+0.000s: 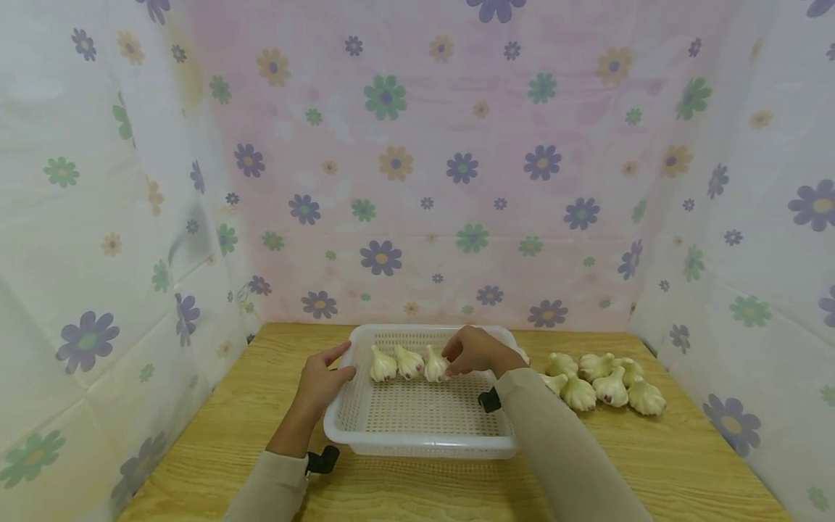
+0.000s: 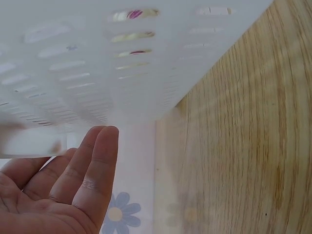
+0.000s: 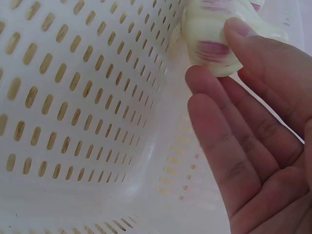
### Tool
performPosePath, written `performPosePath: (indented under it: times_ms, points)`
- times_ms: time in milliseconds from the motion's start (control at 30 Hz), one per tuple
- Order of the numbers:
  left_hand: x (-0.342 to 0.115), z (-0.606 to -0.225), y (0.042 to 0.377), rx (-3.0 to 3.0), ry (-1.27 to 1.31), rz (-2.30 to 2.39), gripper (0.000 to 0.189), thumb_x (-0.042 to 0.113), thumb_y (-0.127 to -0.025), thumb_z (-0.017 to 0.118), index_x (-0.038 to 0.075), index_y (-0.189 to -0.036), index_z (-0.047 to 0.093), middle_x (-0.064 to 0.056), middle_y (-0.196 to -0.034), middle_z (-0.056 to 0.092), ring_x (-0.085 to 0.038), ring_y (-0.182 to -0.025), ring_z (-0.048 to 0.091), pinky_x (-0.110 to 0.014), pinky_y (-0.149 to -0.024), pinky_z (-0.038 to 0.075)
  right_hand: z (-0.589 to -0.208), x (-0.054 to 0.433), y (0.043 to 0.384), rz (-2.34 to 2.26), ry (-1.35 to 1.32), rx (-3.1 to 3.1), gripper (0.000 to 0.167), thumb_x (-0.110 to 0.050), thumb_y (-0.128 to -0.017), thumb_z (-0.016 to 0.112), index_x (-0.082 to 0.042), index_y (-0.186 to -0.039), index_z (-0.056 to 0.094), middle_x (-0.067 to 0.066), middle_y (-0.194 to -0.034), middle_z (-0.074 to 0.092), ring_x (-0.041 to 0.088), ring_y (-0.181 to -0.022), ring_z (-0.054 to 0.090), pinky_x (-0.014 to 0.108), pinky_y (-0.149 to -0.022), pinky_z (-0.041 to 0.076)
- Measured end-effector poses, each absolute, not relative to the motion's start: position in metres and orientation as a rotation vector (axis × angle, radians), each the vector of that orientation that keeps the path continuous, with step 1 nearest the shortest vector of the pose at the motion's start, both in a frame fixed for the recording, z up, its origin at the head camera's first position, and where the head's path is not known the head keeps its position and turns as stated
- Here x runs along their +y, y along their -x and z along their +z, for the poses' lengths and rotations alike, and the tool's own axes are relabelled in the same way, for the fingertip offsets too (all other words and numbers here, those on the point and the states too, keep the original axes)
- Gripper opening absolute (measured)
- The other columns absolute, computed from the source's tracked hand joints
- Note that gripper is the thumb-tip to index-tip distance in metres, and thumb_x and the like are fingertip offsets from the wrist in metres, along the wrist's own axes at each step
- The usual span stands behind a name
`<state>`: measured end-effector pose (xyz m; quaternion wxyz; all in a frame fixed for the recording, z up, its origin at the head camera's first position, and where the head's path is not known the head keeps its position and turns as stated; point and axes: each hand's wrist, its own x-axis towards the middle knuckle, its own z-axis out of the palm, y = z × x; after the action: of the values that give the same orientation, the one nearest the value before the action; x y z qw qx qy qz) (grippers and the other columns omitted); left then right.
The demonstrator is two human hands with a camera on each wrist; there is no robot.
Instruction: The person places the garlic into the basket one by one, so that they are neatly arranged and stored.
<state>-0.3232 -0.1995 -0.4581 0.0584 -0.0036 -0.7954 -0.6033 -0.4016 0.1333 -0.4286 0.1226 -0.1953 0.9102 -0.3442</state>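
Observation:
A white perforated plastic basket stands on the table, with a row of three garlic bulbs along its far side: a left bulb, a middle bulb and a right bulb. My right hand reaches over the basket and pinches the right garlic bulb between thumb and fingertips; purple streaks mark its skin. At the basket's left rim, my left hand rests with its thumb by the edge. Its fingers extend fairly straight along the outside of the basket wall.
A pile of several garlic bulbs lies on the wooden table right of the basket, partly behind the right forearm. Flower-printed curtains enclose the back and both sides.

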Motion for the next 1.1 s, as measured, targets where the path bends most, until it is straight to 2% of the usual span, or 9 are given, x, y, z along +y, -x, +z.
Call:
performPosePath:
  times_ms: [600,967,1100]
  points:
    - [-0.2001,-0.4604,0.3247,-2.409,-0.013,-1.821,0.064,0.012,-0.088,0.069,0.016,-0.15,0.056,-0.018,-0.161,0.043,-0.042,-0.122,0.066,-0.046,-0.081,0.064,-0.4276,0.1335,0.4,-1.001,0.578,2.627,0.033,-0.011,-0.082,0.087,-0.007,-0.114,0.077,0.006,-0.103,0.077,0.017,-0.082,0.073,0.035,-0.073,0.063]
    - [-0.1998,-0.4604,0.325,-2.408,-0.017,-1.832,0.063,0.012,-0.089,0.069,0.017,-0.15,0.056,-0.017,-0.161,0.043,-0.04,-0.121,0.067,-0.045,-0.081,0.064,-0.4305,0.1324,0.4015,-0.954,0.631,2.639,0.021,-0.012,-0.086,0.083,-0.008,-0.107,0.079,0.001,-0.086,0.077,0.021,-0.077,0.074,0.036,-0.071,0.063]
    - [-0.1991,-0.4596,0.3242,-2.404,-0.007,-1.831,0.064,0.012,-0.089,0.069,0.017,-0.151,0.056,-0.017,-0.161,0.044,-0.04,-0.119,0.068,-0.044,-0.078,0.065,-0.4302,0.1327,0.401,-0.961,0.637,2.626,0.03,-0.013,-0.085,0.084,-0.008,-0.113,0.078,0.004,-0.089,0.078,0.023,-0.077,0.074,0.038,-0.072,0.063]
